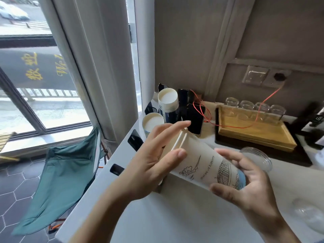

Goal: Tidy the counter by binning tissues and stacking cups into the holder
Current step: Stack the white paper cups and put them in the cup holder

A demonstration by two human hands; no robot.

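A stack of printed paper cups point(201, 165) lies tilted on its side above the white counter point(175, 216), held between both hands. My right hand point(245, 186) grips its blue-printed bottom end. My left hand point(154, 158) is at the rim end, where two white rims show, with the thumb on the cup wall and the fingers spread over the rims. Behind, an upside-down stack of cups point(168, 102) stands in a black holder point(185, 106), and a second upside-down cup point(152, 122) sits to its left. No tissues are visible.
A yellow tray point(254, 135) on a black base carries several upturned glasses point(254, 107). A clear plastic lid point(257, 158) lies behind my right hand. A phone point(196, 118) with a red cable leans near the holder. Left of the counter edge is a green folding chair point(66, 176).
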